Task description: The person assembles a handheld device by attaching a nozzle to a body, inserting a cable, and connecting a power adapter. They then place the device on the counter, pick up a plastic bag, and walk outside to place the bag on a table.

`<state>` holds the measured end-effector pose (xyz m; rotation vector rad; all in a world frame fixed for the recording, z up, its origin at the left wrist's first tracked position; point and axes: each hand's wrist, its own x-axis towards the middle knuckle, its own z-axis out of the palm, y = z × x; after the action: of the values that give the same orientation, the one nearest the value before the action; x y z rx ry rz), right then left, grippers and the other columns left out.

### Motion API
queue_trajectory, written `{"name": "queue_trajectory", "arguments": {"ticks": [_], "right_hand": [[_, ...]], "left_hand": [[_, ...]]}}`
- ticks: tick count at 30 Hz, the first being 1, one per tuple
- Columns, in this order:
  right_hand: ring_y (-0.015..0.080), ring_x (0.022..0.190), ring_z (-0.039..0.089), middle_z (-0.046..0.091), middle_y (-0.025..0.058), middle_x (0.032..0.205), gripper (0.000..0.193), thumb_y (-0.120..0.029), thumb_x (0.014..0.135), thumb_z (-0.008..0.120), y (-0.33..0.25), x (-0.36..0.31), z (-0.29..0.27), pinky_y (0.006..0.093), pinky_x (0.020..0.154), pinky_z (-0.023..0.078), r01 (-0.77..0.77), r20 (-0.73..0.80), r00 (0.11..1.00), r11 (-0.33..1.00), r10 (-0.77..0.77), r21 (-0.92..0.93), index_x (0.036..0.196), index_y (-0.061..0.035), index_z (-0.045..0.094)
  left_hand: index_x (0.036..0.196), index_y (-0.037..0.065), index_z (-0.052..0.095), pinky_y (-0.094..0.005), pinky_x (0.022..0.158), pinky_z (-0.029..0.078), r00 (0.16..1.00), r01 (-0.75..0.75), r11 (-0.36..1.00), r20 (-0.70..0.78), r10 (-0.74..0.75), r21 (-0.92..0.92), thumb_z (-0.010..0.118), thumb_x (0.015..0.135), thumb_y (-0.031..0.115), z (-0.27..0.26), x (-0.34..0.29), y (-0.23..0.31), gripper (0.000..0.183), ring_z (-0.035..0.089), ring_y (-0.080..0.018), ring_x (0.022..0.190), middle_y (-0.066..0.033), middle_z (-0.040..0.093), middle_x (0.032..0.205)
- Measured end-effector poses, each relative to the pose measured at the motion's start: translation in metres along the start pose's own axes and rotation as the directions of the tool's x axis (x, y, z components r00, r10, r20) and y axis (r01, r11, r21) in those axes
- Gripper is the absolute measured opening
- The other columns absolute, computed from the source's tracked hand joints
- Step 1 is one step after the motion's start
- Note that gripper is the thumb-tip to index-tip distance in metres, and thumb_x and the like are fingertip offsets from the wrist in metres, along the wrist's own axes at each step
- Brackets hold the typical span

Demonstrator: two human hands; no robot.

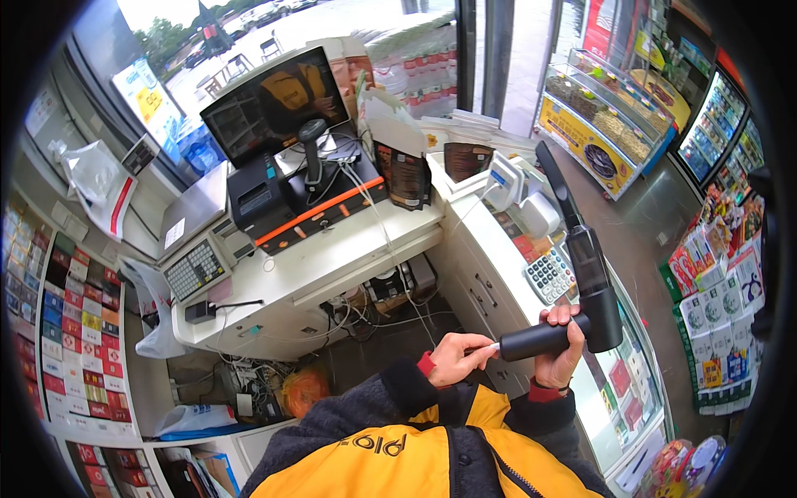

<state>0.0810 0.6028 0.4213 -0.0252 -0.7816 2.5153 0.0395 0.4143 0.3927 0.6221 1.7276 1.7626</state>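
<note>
A black handheld vacuum cleaner with a long narrow nozzle is held out over the right-hand counter. Its nozzle points away from me, up and to the left. My right hand is wrapped round the dark cylindrical handle. At the near end of that handle, my left hand has its thumb and fingers pinched together. A small pale bit shows between the fingertips and the handle end; what it is, I cannot make out.
Beneath the vacuum, a white calculator lies on the glass-topped counter. Leftward stand a monitor, a barcode scanner, a receipt printer and a scale keypad. Loose cables hang over the desk edge. Packed shelves line the left.
</note>
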Motion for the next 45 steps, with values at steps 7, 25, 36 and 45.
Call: {"name": "queue_trajectory", "arguments": {"ticks": [7, 25, 36, 45], "right_hand": [[0.0142, 0.085, 0.049, 0.048, 0.0009, 0.088, 0.029, -0.011, 0.084, 0.067, 0.006, -0.001, 0.006, 0.0351, 0.096, 0.04, -0.02, 0.003, 1.0, 0.999, 0.02, 0.039, 0.104, -0.0114, 0.045], [0.0147, 0.084, 0.049, 0.049, 0.0015, 0.085, 0.032, -0.012, 0.081, 0.069, 0.012, -0.002, 0.007, 0.0363, 0.096, 0.04, -0.09, 0.064, 0.994, 0.996, 0.091, -0.014, 0.103, -0.0116, 0.045], [0.0149, 0.084, 0.049, 0.048, 0.0015, 0.085, 0.034, -0.014, 0.08, 0.067, 0.007, -0.003, 0.003, 0.0365, 0.095, 0.039, -0.082, 0.096, 0.991, 0.988, 0.095, -0.13, 0.103, -0.0115, 0.044], [0.0145, 0.078, 0.049, 0.049, 0.001, 0.082, 0.034, -0.018, 0.076, 0.07, 0.009, 0.009, -0.005, 0.0352, 0.089, 0.038, -0.147, 0.201, 0.962, 0.97, 0.186, -0.195, 0.099, -0.0117, 0.045]], "left_hand": [[0.087, -0.001, 0.069, -0.0287, 0.058, 0.046, 0.996, -0.049, 0.999, -0.073, 0.048, -0.013, 0.059, 0.092, 0.015, -0.005, -0.003, 0.001, 0.019, 0.059, -0.0165, 0.059, -0.008, 0.061, 0.065], [0.088, 0.002, 0.067, -0.0367, 0.093, 0.046, 0.97, -0.216, 0.942, -0.051, 0.236, 0.259, 0.056, 0.095, 0.017, -0.009, -0.014, -0.011, 0.02, 0.063, -0.02, 0.062, -0.0035, 0.063, 0.062], [0.096, -0.003, 0.068, -0.028, 0.066, 0.05, 0.997, -0.077, 0.988, 0.009, 0.076, 0.133, 0.059, 0.093, 0.014, -0.008, -0.011, -0.01, 0.019, 0.065, -0.0156, 0.068, -0.0075, 0.067, 0.075], [0.099, -0.001, 0.069, -0.0333, 0.075, 0.052, 0.984, -0.144, 0.954, -0.062, 0.165, 0.262, 0.065, 0.09, 0.015, 0.0, -0.015, -0.026, 0.019, 0.067, -0.0262, 0.082, -0.0143, 0.069, 0.089]]}}
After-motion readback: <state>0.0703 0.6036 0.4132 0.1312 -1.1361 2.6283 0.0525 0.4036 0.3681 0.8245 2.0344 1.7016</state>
